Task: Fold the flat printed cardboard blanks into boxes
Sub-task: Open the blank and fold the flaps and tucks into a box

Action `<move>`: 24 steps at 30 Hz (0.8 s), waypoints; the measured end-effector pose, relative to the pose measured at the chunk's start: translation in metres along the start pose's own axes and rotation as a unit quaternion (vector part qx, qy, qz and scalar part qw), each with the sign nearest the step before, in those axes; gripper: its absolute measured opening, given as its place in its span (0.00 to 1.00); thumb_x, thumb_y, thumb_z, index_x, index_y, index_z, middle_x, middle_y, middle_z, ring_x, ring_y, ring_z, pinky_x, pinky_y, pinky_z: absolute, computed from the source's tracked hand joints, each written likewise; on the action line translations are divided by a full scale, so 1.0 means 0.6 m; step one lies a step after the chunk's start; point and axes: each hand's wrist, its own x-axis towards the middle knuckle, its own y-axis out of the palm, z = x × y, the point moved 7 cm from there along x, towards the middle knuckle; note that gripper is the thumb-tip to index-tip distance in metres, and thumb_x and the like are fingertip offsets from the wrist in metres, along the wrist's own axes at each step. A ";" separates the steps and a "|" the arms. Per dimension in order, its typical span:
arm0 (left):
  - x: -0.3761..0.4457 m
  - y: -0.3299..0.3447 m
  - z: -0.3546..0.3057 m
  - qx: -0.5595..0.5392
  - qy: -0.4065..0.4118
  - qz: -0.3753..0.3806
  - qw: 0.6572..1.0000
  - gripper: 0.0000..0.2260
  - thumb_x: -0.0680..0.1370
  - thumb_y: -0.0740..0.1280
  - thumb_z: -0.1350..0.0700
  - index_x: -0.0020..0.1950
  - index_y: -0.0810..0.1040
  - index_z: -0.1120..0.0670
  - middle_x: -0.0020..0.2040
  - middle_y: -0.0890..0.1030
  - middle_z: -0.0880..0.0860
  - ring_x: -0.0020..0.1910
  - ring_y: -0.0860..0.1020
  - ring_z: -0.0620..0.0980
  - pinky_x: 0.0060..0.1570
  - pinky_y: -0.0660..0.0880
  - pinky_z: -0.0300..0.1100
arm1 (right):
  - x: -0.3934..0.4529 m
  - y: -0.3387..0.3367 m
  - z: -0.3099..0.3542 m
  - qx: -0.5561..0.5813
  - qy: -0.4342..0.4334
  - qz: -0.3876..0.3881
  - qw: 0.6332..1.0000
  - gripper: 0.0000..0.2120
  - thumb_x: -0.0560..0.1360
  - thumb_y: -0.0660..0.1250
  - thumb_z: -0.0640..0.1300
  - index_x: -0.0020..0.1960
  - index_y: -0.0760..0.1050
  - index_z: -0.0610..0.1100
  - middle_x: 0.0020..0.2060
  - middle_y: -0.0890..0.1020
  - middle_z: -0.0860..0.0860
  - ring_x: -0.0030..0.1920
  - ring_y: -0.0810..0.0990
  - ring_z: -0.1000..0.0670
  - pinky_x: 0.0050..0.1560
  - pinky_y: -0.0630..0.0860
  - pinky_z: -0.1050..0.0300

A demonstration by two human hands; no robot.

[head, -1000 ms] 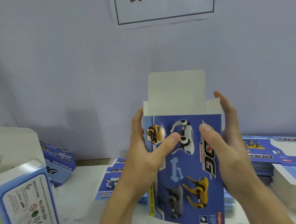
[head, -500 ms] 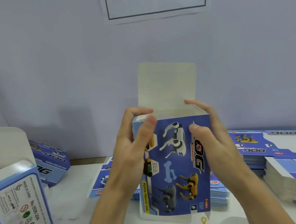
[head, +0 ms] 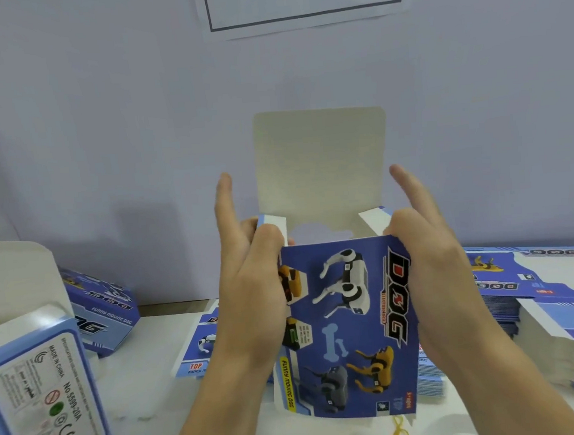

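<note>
A blue printed box point(head: 347, 325) with toy dogs and the word DOG stands upright in the middle, squared open. Its plain white lid flap point(head: 321, 167) sticks straight up, and two small side flaps show at the top corners. My left hand point(head: 249, 288) grips the box's left side, thumb on the front near the left flap, index finger raised. My right hand point(head: 432, 275) grips the right side, thumb at the top right corner, index finger raised. A stack of flat blanks point(head: 199, 345) lies on the table behind the box.
Folded boxes stand at the left: one with a white label point(head: 43, 394) near me, another point(head: 98, 312) behind it. Tall stacks of flat blanks point(head: 539, 305) fill the right side. A small yellow object point(head: 397, 432) lies under the box. The wall is close behind.
The box has gone from nearly flat to squared open. Both hands slid to its top corners, the side flaps now stand out, and both index fingers lifted off.
</note>
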 end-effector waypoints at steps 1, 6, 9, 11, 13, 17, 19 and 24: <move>0.001 0.001 0.000 0.000 -0.002 0.003 1.000 0.25 0.72 0.61 0.50 0.66 0.70 0.29 0.49 0.75 0.67 0.43 0.79 0.63 0.41 0.77 0.58 | 0.001 0.002 0.001 0.002 -0.003 0.009 1.000 0.25 0.69 0.58 0.51 0.64 0.72 0.68 0.29 0.74 0.50 0.31 0.73 0.48 0.33 0.74 0.53; -0.006 0.003 -0.014 -0.007 0.037 -0.002 0.999 0.06 0.75 0.61 0.51 0.50 0.75 0.45 0.43 0.78 0.57 0.37 0.76 0.57 0.32 0.73 0.47 | -0.001 0.000 0.001 0.039 -0.030 -0.006 0.999 0.09 0.71 0.59 0.49 0.49 0.74 0.56 0.31 0.75 0.48 0.30 0.76 0.47 0.31 0.73 0.52; -0.012 0.006 -0.012 -0.065 0.031 0.005 0.997 0.18 0.75 0.61 0.39 0.48 0.76 0.53 0.40 0.81 0.53 0.34 0.82 0.47 0.27 0.76 0.37 | -0.005 -0.004 0.001 0.091 -0.055 -0.008 0.994 0.11 0.74 0.58 0.51 0.51 0.73 0.46 0.37 0.80 0.48 0.36 0.82 0.47 0.34 0.78 0.53; -0.012 0.003 -0.014 -0.022 0.043 0.005 0.999 0.19 0.73 0.61 0.36 0.50 0.76 0.51 0.39 0.82 0.47 0.35 0.83 0.42 0.29 0.77 0.34 | -0.009 0.002 -0.001 0.141 -0.050 0.024 0.988 0.17 0.76 0.58 0.53 0.54 0.71 0.40 0.43 0.80 0.41 0.42 0.82 0.42 0.37 0.79 0.51; -0.009 0.000 -0.013 0.018 0.048 0.015 0.999 0.16 0.73 0.63 0.39 0.51 0.73 0.48 0.42 0.82 0.45 0.40 0.83 0.42 0.35 0.79 0.39 | -0.014 0.008 -0.004 0.160 -0.027 0.046 0.986 0.21 0.76 0.58 0.57 0.55 0.71 0.40 0.44 0.80 0.39 0.43 0.83 0.40 0.39 0.81 0.49; -0.003 0.000 -0.004 -0.008 -0.002 0.056 0.998 0.13 0.69 0.64 0.40 0.50 0.75 0.42 0.54 0.81 0.59 0.49 0.83 0.62 0.42 0.79 0.58 | 0.004 0.011 0.001 0.104 -0.003 0.061 0.993 0.20 0.73 0.61 0.58 0.57 0.74 0.46 0.35 0.85 0.48 0.34 0.84 0.49 0.33 0.80 0.59; -0.003 0.000 -0.007 -0.001 0.018 0.058 0.998 0.14 0.71 0.62 0.41 0.54 0.76 0.43 0.58 0.81 0.57 0.56 0.82 0.62 0.45 0.80 0.58 | 0.013 0.006 0.007 0.036 -0.030 0.073 0.996 0.18 0.74 0.61 0.47 0.60 0.73 0.40 0.27 0.83 0.54 0.28 0.82 0.57 0.30 0.76 0.68; -0.001 -0.001 -0.002 0.007 0.019 0.048 0.999 0.14 0.71 0.63 0.40 0.50 0.80 0.45 0.64 0.77 0.42 0.60 0.81 0.56 0.42 0.81 0.47 | -0.009 0.001 -0.005 0.073 -0.037 0.042 0.996 0.13 0.73 0.59 0.49 0.52 0.80 0.51 0.44 0.86 0.45 0.42 0.85 0.44 0.38 0.81 0.47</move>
